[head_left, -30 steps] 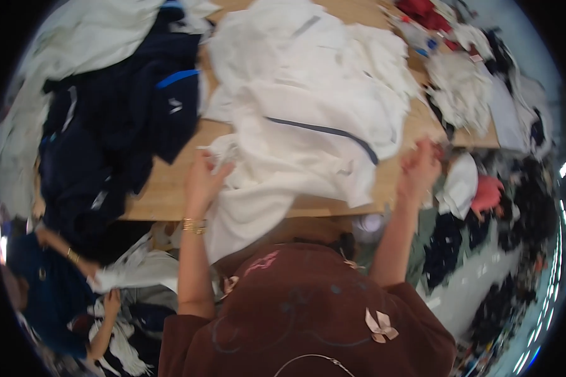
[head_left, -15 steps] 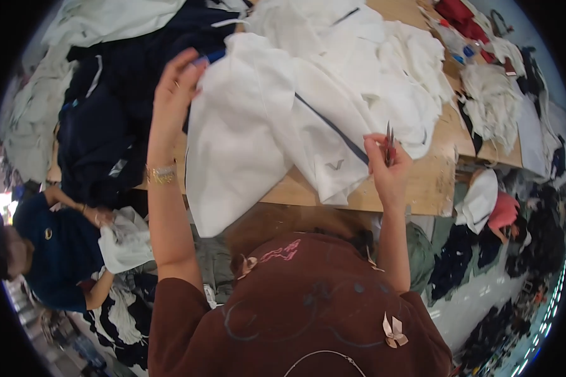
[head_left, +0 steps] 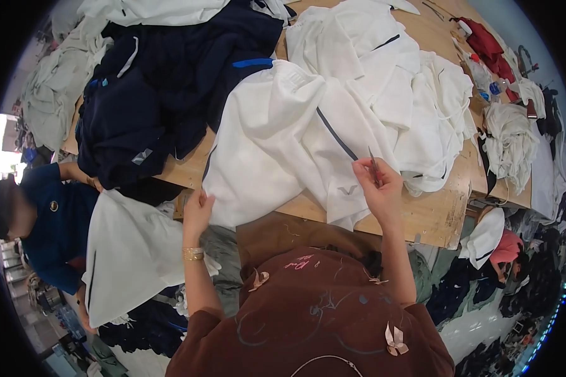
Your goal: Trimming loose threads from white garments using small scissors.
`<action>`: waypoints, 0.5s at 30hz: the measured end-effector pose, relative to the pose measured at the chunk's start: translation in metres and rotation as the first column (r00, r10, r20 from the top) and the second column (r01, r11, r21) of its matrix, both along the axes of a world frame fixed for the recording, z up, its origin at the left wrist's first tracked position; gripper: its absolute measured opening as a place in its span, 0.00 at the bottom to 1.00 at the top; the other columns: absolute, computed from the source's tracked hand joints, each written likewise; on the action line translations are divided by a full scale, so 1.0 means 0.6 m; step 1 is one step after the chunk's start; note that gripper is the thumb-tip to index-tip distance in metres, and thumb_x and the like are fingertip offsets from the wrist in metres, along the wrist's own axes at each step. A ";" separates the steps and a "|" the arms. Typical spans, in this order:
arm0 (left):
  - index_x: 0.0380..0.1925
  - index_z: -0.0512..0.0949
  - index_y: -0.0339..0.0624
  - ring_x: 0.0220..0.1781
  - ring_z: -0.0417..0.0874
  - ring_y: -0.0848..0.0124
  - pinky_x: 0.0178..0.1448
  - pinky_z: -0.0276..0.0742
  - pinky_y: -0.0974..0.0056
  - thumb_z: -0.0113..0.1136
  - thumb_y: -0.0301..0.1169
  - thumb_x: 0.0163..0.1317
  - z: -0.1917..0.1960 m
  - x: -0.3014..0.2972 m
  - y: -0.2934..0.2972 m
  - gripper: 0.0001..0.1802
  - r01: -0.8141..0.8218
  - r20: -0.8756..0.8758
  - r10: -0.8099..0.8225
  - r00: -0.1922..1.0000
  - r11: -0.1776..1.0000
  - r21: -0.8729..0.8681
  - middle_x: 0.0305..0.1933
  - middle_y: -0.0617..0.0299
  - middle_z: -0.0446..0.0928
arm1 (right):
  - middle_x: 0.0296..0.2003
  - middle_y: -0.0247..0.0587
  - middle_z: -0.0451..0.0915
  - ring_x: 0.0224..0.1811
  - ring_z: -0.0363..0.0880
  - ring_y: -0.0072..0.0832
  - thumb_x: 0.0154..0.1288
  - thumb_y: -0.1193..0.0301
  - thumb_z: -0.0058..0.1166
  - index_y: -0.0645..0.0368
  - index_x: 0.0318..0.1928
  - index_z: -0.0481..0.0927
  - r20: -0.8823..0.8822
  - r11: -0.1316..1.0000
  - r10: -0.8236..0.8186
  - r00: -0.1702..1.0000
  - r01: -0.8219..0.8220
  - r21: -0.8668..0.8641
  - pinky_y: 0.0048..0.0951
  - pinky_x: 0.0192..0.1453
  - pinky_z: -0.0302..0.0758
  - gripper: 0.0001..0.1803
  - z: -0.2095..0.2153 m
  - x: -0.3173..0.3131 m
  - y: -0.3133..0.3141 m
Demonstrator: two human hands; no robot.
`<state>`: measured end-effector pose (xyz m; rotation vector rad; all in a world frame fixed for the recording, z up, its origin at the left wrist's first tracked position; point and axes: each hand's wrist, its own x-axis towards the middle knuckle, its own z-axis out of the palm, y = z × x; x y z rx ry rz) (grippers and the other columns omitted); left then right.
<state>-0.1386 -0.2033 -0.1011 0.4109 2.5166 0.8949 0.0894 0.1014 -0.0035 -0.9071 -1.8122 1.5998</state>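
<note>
While the wooden worktop (head_left: 440, 217) lies heaped with clothes | white garment (head_left: 283, 144) drapes over near edge, long axis running away from the person, dark pile (head_left: 163, 94) at its left | left hand (head_left: 198, 210) pinches its hem at the edge | right hand (head_left: 377, 185) clenched on small snips (head_left: 372, 162), nearer its grey stripe (head_left: 335, 134)

Garment workshop: wooden worktable (head_left: 434, 213) w/ heaps of white garments (head_left: 383, 94) & navy garments (head_left: 170, 94), more piles on floor, co-worker (head_left: 44, 232) nearby.
</note>
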 end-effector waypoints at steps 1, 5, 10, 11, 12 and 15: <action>0.30 0.73 0.38 0.33 0.80 0.68 0.39 0.74 0.65 0.58 0.32 0.59 0.031 -0.013 0.019 0.09 -0.052 0.190 0.032 0.981 0.993 0.102 0.31 0.59 0.79 | 0.15 0.17 0.58 0.18 0.51 0.08 0.58 0.73 0.59 0.62 0.31 0.79 0.003 1.000 0.006 1.000 -0.006 0.000 0.14 0.21 0.46 0.05 0.005 -0.006 -0.001; 0.43 0.71 0.40 0.37 0.79 0.77 0.40 0.76 0.72 0.48 0.29 0.66 0.204 0.017 0.214 0.08 -0.368 0.513 -0.308 0.801 0.422 0.828 0.41 0.64 0.76 | 0.16 0.19 0.59 0.19 0.55 0.08 0.53 0.73 0.63 0.62 0.40 0.78 -0.091 0.985 0.170 0.981 -0.173 -0.023 0.14 0.22 0.51 0.13 0.033 -0.022 -0.019; 0.48 0.66 0.42 0.50 0.76 0.64 0.50 0.77 0.55 0.45 0.33 0.68 0.263 0.053 0.347 0.11 -0.311 0.320 -0.805 0.499 0.178 0.933 0.49 0.57 0.73 | 0.17 0.20 0.64 0.21 0.60 0.09 0.52 0.73 0.65 0.62 0.34 0.77 -0.162 0.996 0.060 0.985 -0.048 0.077 0.13 0.25 0.58 0.11 0.053 -0.063 -0.030; 0.50 0.65 0.41 0.51 0.76 0.64 0.51 0.76 0.58 0.45 0.36 0.68 0.281 0.075 0.370 0.14 -0.272 0.338 -0.727 0.597 0.212 0.939 0.50 0.56 0.72 | 0.18 0.21 0.67 0.21 0.62 0.09 0.53 0.72 0.64 0.62 0.29 0.77 -0.168 0.998 -0.027 0.985 0.038 0.058 0.13 0.26 0.60 0.09 0.043 -0.063 -0.010; 0.50 0.66 0.40 0.49 0.76 0.64 0.51 0.75 0.61 0.45 0.35 0.68 0.277 0.083 0.382 0.14 -0.208 0.325 -0.643 0.694 0.252 0.945 0.49 0.56 0.72 | 0.18 0.21 0.69 0.20 0.62 0.09 0.57 0.71 0.61 0.60 0.20 0.73 -0.345 0.976 -0.189 0.920 0.138 -0.165 0.16 0.23 0.59 0.13 0.042 -0.068 0.004; 0.46 0.70 0.39 0.47 0.77 0.68 0.50 0.74 0.66 0.51 0.33 0.65 0.222 0.083 0.390 0.13 0.083 0.135 -0.503 0.854 0.386 0.919 0.47 0.57 0.74 | 0.12 0.19 0.60 0.14 0.54 0.11 0.62 0.69 0.55 0.52 0.17 0.68 -0.447 0.861 -0.356 0.821 0.103 -0.498 0.19 0.21 0.54 0.16 0.015 -0.032 0.052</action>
